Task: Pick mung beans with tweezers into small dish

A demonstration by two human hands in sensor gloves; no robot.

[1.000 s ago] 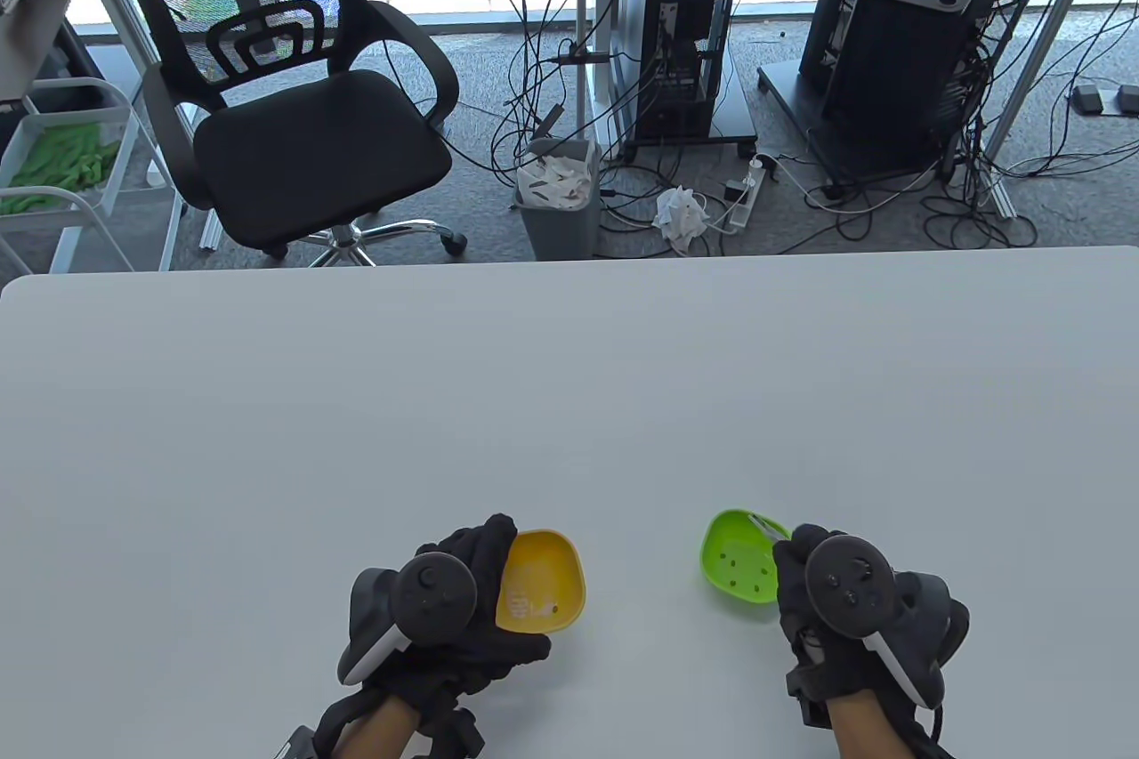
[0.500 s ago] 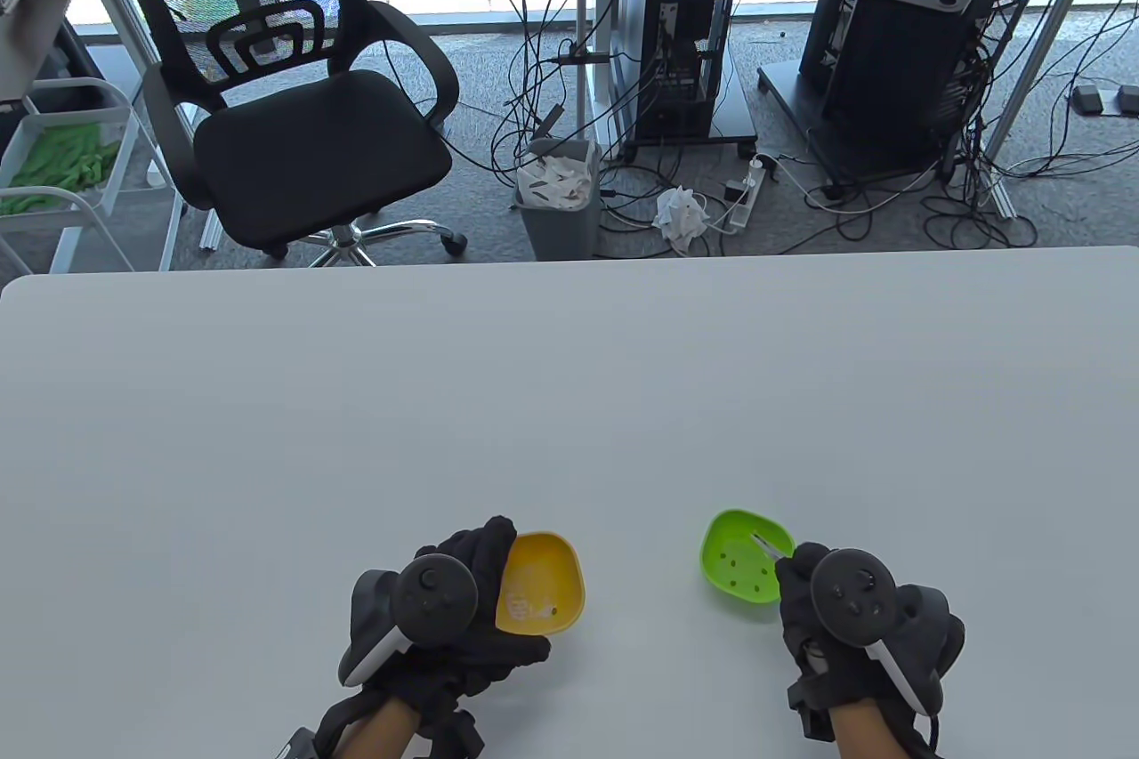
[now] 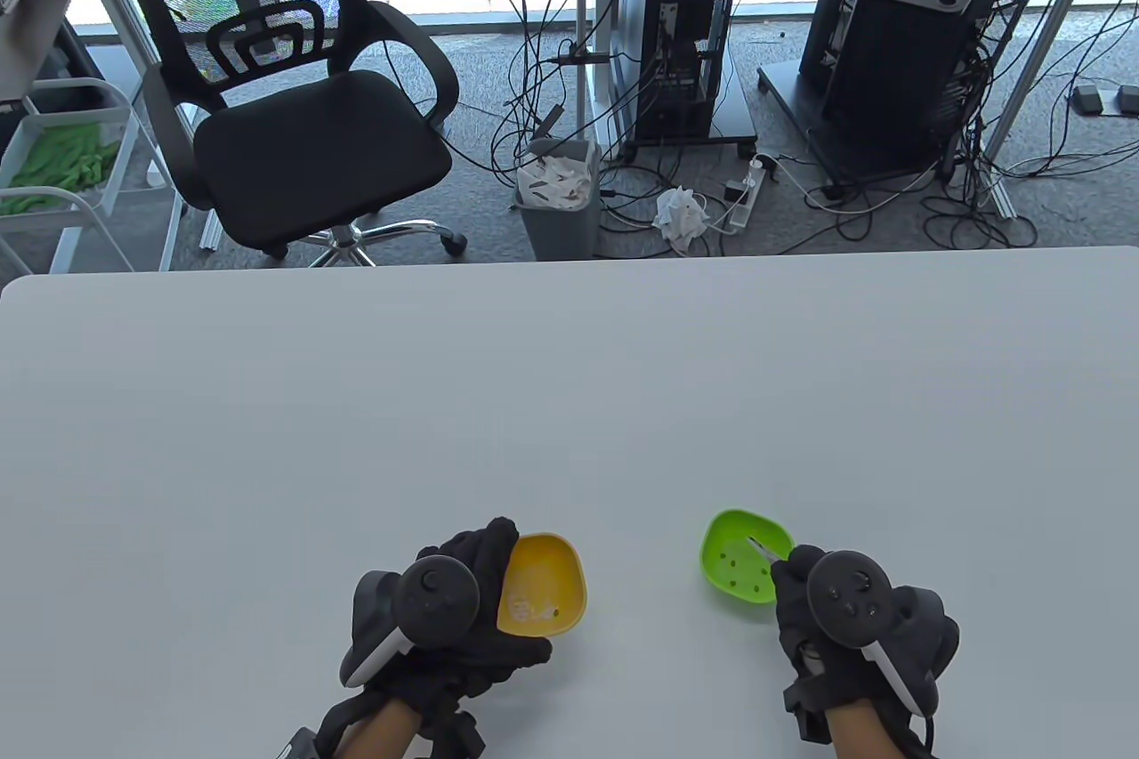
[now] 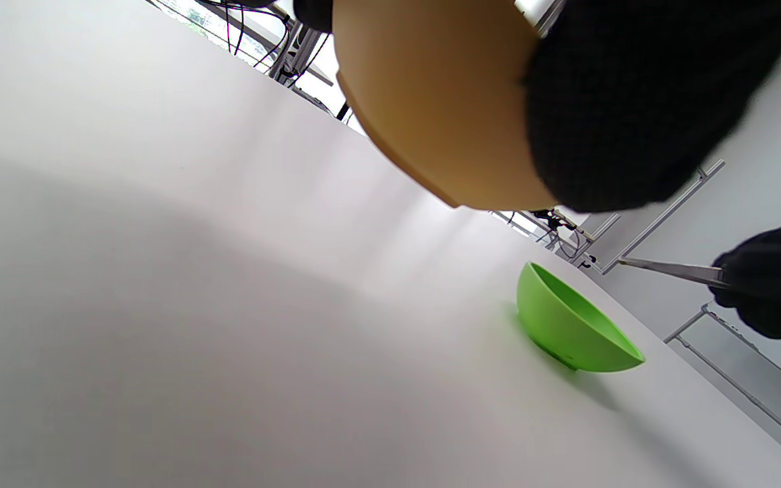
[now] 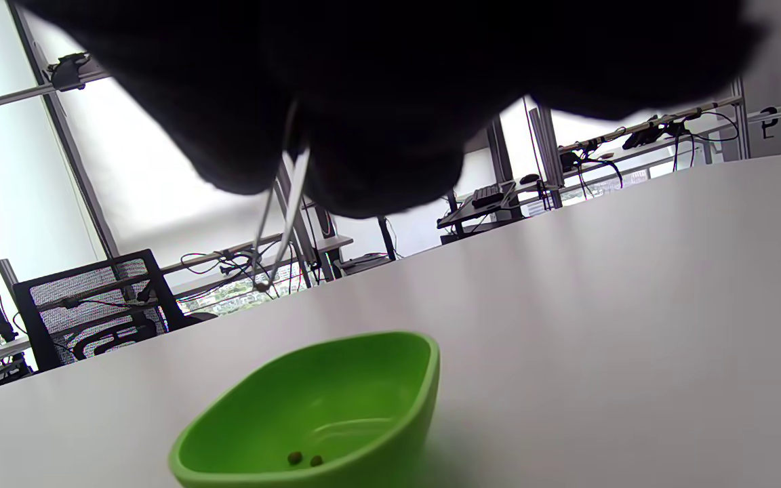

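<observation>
My left hand (image 3: 485, 559) grips the left rim of a yellow dish (image 3: 545, 585) and holds it tilted; one dark bean (image 3: 555, 612) lies in it. The left wrist view shows its underside (image 4: 431, 102). My right hand (image 3: 796, 590) pinches metal tweezers (image 3: 761, 547), whose tips hang above the inside of a green dish (image 3: 746, 528). Several mung beans (image 3: 731, 559) lie in the green dish, and two show in the right wrist view (image 5: 295, 458). There the tweezers (image 5: 282, 224) hang above the green dish (image 5: 363, 379) with a small dark speck at their tips.
The white table (image 3: 569, 403) stretches out beyond both dishes. Past its far edge stand an office chair (image 3: 302, 127), a bin (image 3: 559, 198) and computer towers among cables on the floor.
My right hand has drawn back slightly toward me, and the tweezer tips moved from the green dish's far rim to over its inside. The left hand and yellow dish have barely moved.
</observation>
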